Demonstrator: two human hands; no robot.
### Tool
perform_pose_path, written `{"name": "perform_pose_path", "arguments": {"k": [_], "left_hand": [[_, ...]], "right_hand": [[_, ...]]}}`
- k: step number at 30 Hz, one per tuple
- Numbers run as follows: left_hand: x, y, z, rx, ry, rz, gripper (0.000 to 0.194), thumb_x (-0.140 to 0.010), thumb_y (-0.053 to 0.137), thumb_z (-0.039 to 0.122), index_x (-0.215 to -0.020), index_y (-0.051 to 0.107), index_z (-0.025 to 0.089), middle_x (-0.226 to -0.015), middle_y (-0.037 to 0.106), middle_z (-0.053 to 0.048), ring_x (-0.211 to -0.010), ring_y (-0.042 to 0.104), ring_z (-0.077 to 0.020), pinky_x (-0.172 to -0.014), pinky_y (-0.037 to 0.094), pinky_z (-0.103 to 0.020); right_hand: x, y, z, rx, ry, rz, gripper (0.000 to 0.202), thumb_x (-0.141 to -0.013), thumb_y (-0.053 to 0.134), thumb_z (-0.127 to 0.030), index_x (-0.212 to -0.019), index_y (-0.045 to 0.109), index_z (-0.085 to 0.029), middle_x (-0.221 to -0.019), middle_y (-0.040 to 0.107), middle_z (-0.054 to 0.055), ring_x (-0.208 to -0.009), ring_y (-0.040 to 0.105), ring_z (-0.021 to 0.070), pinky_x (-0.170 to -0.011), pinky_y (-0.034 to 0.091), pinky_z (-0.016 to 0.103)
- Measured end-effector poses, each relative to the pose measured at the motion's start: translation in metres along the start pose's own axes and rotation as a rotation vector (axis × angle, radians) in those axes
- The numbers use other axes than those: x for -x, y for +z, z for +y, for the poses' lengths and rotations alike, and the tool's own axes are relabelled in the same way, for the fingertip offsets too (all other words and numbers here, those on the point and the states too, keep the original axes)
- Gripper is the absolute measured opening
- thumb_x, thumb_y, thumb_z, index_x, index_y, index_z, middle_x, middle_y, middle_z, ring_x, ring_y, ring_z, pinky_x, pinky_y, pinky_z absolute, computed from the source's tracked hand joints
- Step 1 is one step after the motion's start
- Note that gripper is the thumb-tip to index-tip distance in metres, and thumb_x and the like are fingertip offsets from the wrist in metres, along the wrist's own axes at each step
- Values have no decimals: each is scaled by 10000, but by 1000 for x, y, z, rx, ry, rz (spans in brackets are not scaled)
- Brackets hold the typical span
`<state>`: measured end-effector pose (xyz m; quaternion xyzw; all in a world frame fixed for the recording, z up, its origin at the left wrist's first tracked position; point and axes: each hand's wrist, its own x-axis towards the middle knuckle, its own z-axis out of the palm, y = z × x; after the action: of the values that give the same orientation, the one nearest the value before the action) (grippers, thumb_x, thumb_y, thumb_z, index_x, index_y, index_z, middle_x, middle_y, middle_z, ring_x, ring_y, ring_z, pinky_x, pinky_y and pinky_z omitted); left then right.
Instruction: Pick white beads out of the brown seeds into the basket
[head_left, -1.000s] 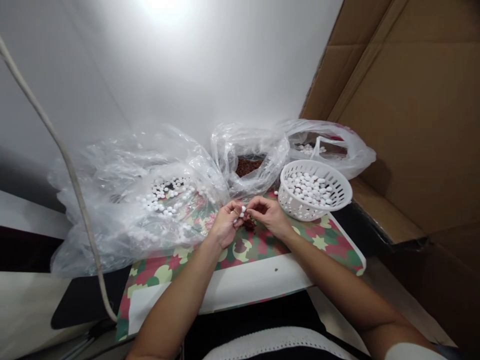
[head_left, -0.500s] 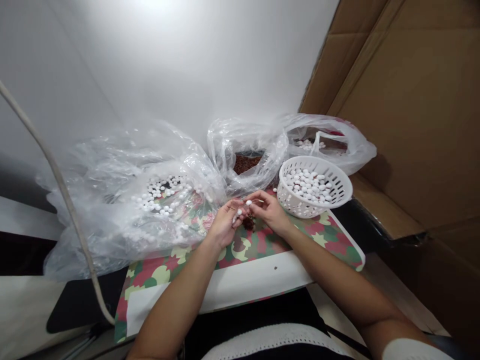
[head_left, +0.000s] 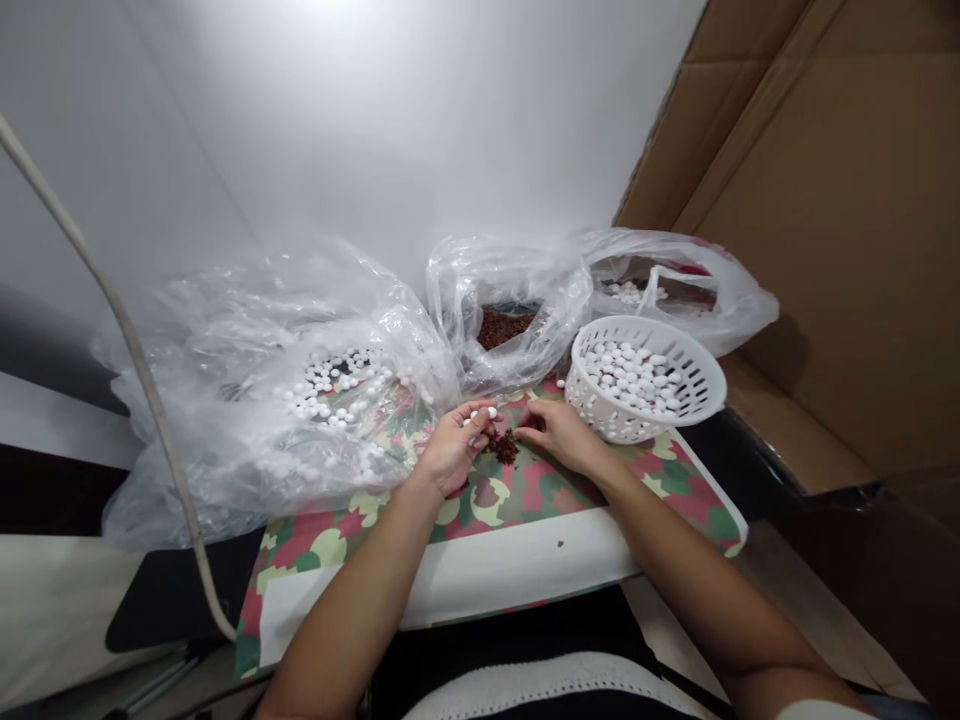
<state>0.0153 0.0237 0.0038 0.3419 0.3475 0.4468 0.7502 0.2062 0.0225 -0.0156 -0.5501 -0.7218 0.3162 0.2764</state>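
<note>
Right hand (head_left: pixel 564 437) just pulled back beside the brown bits (head_left: pixel 504 449), fingers curled, can't tell if they're holding anything. So now only the left hand (head_left: pixel 447 454) pinches white balls (head_left: pixel 492 412), above the desk (head_left: pixel 517 562), back from its near edge.

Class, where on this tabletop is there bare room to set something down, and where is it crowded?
Bare, save a speck: the white strip between the forearms. Also free: the patterned patch between the right forearm and the basket. Crowded: the back, with the middle bag and right bag, and the left, under the large bag.
</note>
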Motion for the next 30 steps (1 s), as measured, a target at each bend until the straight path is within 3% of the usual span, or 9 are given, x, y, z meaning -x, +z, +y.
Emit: {"name": "perform_pose_path", "arguments": {"k": [6,14,22,26,30], "left_hand": [[0,-1,-2,-30,-8,1,626,-601,880,481,-979,570,90,-765,483,-65,-587,425,-69,-401,199,-111],[1,4,-4,-105,10,-4,578,-648,852,415,-1019,553,88,-895,550,-124,-626,453,-76,-407,239,-107],[0,4,-4,-103,40,7,568,-634,857,419,-998,568,94,-872,543,-103,-615,443,-72,-406,233,-114],[1,3,-3,-107,50,25,597,-617,868,433,-1008,562,102,-851,538,-88,-606,444,-69,-412,238,-118],[0,1,-6,-109,44,15,591,-621,868,438,-986,553,97,-789,526,-78,-601,440,-77,-417,239,-124]], "right_hand": [[1,-4,-1,12,0,-54,196,-781,583,-288,-760,636,-100,-762,613,34,-640,487,54,-602,323,158],[-3,-2,-1,108,-61,-34,153,-763,566,-214,-828,661,-113,-792,621,41,-655,496,54,-632,327,157],[-1,2,-8,176,-47,-9,122,-763,535,-157,-802,644,-118,-833,604,47,-718,490,65,-665,313,163],[1,-2,-10,-27,-21,100,182,-798,533,-270,-827,636,-123,-786,594,33,-667,463,57,-635,327,164],[3,-4,-19,-371,7,61,373,-808,542,-461,-915,622,-114,-810,605,47,-643,453,60,-587,340,168]]}}
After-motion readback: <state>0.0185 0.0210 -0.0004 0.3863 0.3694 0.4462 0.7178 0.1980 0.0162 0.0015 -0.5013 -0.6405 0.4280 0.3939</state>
